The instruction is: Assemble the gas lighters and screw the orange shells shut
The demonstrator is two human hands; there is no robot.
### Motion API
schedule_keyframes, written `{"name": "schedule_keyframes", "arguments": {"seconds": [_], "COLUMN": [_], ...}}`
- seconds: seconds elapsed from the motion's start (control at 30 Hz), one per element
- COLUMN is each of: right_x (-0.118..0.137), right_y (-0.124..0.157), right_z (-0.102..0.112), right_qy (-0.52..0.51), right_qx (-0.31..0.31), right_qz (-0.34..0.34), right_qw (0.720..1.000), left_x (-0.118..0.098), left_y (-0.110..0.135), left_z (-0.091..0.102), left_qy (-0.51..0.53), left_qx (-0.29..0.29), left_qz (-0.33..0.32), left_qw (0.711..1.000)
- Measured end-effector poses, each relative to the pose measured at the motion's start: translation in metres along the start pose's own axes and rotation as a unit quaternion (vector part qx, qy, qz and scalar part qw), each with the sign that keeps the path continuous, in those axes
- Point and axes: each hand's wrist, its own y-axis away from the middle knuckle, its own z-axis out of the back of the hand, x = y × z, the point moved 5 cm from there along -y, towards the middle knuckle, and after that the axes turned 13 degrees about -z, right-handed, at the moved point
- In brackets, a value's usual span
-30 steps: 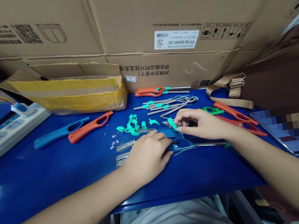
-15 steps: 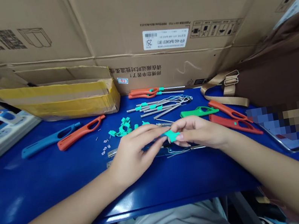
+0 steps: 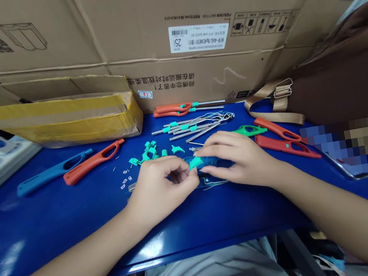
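Head view: my left hand (image 3: 159, 187) and right hand (image 3: 240, 157) meet over the blue table (image 3: 59, 215), fingertips of both pinched shut on a small teal clip (image 3: 195, 162) above a blue handle shell (image 3: 214, 163). I judge fitting underway; seating it calls for fine alignment

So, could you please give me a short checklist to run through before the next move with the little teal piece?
1. Teal piece pinched between both hands: ok.
2. Left hand fingertips on the piece: ok.
3. Right hand resting over the blue handle beneath it: ok.
4. Piece lined up with its seat in the handle: cannot tell, fingers hide it.
5. Spare teal pieces within reach behind the left hand: ok.
6. Metal rods lying apart from the hands: ok.
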Motion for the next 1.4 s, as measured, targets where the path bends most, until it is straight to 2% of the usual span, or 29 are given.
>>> {"name": "schedule_keyframes", "arguments": {"seconds": [0.1,0.17,0.23,0.3,0.4,0.47,0.53,0.6,0.73,0.87,0.93,0.97,1.03,1.13,1.23,1.33,1.4], "right_x": [0.002,0.002,-0.001,-0.007,-0.013,-0.013,-0.012,-0.012,-0.015,-0.022,-0.023,-0.023,-0.021,-0.019,-0.017,-0.018,-0.02], "right_y": [0.002,0.002,0.001,0.0,-0.001,-0.001,-0.001,-0.001,0.0,0.002,0.001,0.001,0.0,-0.002,-0.002,-0.003,-0.003], "right_z": [-0.007,-0.01,-0.011,-0.012,-0.016,-0.017,-0.018,-0.019,-0.018,-0.015,-0.012,-0.01,-0.005,0.002,0.003,0.001,0.0], "right_qy": [0.054,0.025,-0.056,-0.159,-0.294,-0.349,-0.363,-0.333,-0.261,-0.271,-0.26,-0.251,-0.229,-0.208,-0.217,-0.216,-0.205], "right_qx": [0.02,0.03,0.028,0.038,0.088,0.119,0.143,0.152,0.124,0.109,0.116,0.122,0.132,0.138,0.16,0.171,0.167], "right_qz": [0.014,-0.009,-0.074,-0.164,-0.27,-0.298,-0.304,-0.307,-0.303,-0.305,-0.281,-0.263,-0.224,-0.167,-0.126,-0.122,-0.126], "right_qw": [0.998,0.999,0.995,0.973,0.913,0.88,0.869,0.879,0.908,0.906,0.916,0.924,0.938,0.954,0.955,0.954,0.956], "left_x": [0.003,0.004,0.007,0.01,0.012,0.011,0.012,0.013,0.016,0.009,0.005,0.005,0.007,0.015,0.02,0.024,0.026], "left_y": [0.001,0.002,0.003,0.004,0.004,0.004,0.004,0.005,0.006,0.005,0.005,0.005,0.004,0.004,0.005,0.006,0.008], "left_z": [-0.005,-0.006,-0.007,-0.007,-0.009,-0.009,-0.009,-0.01,-0.009,-0.007,-0.008,-0.008,-0.009,-0.013,-0.022,-0.029,-0.031], "left_qy": [-0.007,-0.007,0.014,0.053,0.096,0.1,0.093,0.09,0.064,-0.012,-0.031,-0.026,0.023,0.16,0.311,0.405,0.428], "left_qx": [0.029,0.032,0.016,-0.011,-0.032,-0.038,-0.048,-0.046,-0.04,-0.015,-0.006,-0.004,-0.005,-0.006,0.017,0.026,0.019], "left_qz": [0.001,-0.007,0.002,0.022,0.02,0.01,0.015,0.027,0.022,-0.08,-0.123,-0.124,-0.071,0.085,0.201,0.264,0.29], "left_qw": [1.0,0.999,1.0,0.998,0.995,0.994,0.994,0.995,0.997,0.997,0.992,0.992,0.997,0.983,0.929,0.875,0.856]}}
